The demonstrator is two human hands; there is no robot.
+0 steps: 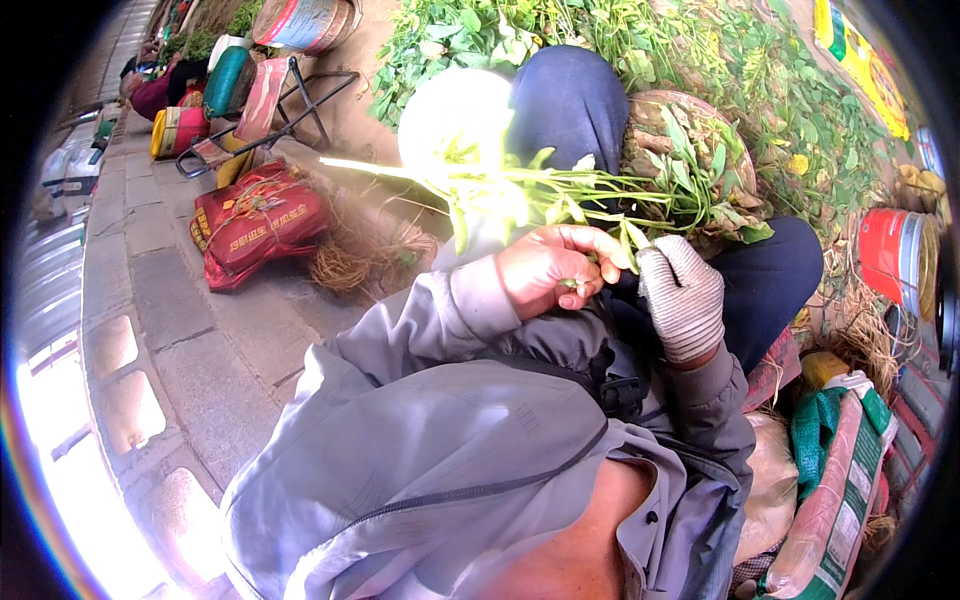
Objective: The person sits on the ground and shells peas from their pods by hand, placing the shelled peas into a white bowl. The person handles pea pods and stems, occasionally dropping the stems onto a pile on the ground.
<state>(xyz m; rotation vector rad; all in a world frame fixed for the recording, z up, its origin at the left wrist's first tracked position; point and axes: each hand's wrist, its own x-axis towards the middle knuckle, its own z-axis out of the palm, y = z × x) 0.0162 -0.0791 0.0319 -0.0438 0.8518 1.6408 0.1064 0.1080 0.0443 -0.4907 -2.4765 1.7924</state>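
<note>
My bare left hand (560, 268) is closed, with green bean pods (632, 240) at its fingertips. My right hand (684, 300), in a pale ribbed knit glove, is curled shut beside it, its fingers pinching at the same pods. Just beyond my hands, a cut bean plant (540, 182) with long stalks, pods and leaves lies across my lap; strong sunlight washes out its left part. Past the plant, next to my knee, a round basket (735, 150) holds leaves and dry plant bits.
Leafy green plants (690, 50) cover the ground ahead. To the left lie a red bag bundle (262, 222), dry roots (350, 262) and a folding stool (290, 105). A red tin (890, 260) stands right; a green-and-white sack (840, 500) lies near my right side.
</note>
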